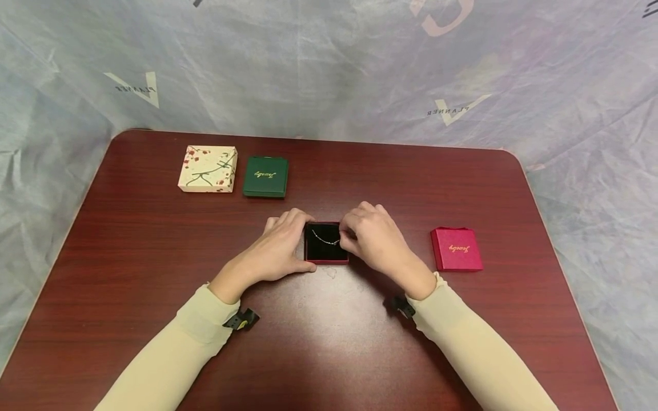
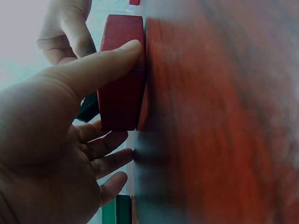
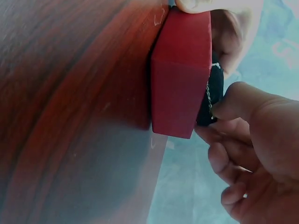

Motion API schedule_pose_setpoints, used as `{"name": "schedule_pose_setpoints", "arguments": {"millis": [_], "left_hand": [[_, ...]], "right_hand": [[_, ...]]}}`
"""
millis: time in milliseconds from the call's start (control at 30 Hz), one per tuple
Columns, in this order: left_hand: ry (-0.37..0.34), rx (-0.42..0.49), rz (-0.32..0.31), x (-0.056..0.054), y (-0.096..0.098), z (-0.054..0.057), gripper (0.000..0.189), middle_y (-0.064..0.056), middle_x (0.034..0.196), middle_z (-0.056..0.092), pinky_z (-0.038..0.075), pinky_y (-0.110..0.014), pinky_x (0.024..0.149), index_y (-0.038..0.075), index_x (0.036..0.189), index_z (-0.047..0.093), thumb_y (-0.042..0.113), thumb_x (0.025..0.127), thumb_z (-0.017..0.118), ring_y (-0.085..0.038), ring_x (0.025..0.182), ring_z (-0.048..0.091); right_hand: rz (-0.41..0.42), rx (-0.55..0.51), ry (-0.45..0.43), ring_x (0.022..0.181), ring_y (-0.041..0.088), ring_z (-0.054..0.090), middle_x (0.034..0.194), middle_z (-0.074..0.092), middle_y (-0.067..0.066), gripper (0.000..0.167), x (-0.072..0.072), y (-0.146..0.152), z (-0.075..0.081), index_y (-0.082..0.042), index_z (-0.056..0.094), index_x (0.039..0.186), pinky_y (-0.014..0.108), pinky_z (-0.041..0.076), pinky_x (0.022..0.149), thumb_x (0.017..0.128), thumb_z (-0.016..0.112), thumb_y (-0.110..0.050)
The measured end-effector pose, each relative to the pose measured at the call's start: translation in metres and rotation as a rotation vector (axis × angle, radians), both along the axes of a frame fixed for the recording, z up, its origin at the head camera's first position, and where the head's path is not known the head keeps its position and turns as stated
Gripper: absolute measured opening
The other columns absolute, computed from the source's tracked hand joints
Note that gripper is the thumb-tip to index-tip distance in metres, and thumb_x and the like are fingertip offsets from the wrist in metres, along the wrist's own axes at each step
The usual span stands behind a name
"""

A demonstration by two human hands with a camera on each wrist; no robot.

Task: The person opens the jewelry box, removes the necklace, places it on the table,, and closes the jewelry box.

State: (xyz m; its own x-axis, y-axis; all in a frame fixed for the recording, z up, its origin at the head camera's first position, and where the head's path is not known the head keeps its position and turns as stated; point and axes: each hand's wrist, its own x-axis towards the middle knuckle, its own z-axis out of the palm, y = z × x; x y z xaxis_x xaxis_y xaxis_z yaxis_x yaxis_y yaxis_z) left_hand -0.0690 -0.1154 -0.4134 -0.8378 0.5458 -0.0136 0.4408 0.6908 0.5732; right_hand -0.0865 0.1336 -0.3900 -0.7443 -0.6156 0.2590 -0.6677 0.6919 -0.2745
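Head view: open box (image 1: 327, 262), small, red-sided, sits mid-table (image 1: 154, 268) — black pad (image 1: 321, 253) in it, thin chain (image 1: 327, 243) across the pad. Left hand (image 1: 272, 246) grips the box from its left, thumb at the near corner, fingers round the far one. Right hand (image 1: 373, 237) is at the box's right edge, fingers bent in, tips partly hidden. Well right of the open box: red square piece (image 1: 456, 251), gold script "Jewelry". Beyond it to the left: green box (image 1: 265, 178), same gold "Jewelry", then cream floral box (image 1: 208, 169), no lettering I can read. Cloth (image 1: 298, 74) behind carries "PLANNER" twice, reversed, each over a big V.

Left wrist view: left thumb flat against the open box's red wall, fingers at its end; black pad pokes past the rim. Green edge near the fingertips.

Right wrist view: right thumb and forefinger pinch the pad's raised edge, right where the chain ends — can't tell if the chain is caught too.
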Motion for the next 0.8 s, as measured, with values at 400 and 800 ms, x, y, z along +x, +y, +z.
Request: {"name": "schedule_pose_setpoints", "arguments": {"millis": [400, 800], "left_hand": [[0.001, -0.006, -0.001, -0.001, -0.001, -0.002, 0.087, -0.006, 0.130, 0.051, 0.035, -0.048, 0.099, 0.005, 0.141, 0.048, 0.036, 0.076, 0.098, -0.023, 0.126, 0.048], [-0.026, -0.010, 0.009, -0.001, -0.001, -0.001, 0.089, -0.007, 0.132, 0.051, 0.035, -0.048, 0.099, 0.005, 0.143, 0.047, 0.037, 0.077, 0.098, -0.023, 0.126, 0.048]], "right_hand": [[0.040, -0.103, -0.233, 0.086, 0.022, 0.062, 0.087, 0.073, -0.001, 0.003, -0.007, 0.009, 0.006, -0.009, 0.075, 0.093, 0.045, 0.053, 0.083, 0.093, 0.072, -0.009], [-0.013, -0.288, -0.466, 0.078, 0.012, 0.067, 0.086, 0.072, -0.005, 0.011, -0.010, 0.009, 0.005, -0.012, 0.070, 0.095, 0.036, 0.055, 0.073, 0.092, 0.078, -0.004]]}}
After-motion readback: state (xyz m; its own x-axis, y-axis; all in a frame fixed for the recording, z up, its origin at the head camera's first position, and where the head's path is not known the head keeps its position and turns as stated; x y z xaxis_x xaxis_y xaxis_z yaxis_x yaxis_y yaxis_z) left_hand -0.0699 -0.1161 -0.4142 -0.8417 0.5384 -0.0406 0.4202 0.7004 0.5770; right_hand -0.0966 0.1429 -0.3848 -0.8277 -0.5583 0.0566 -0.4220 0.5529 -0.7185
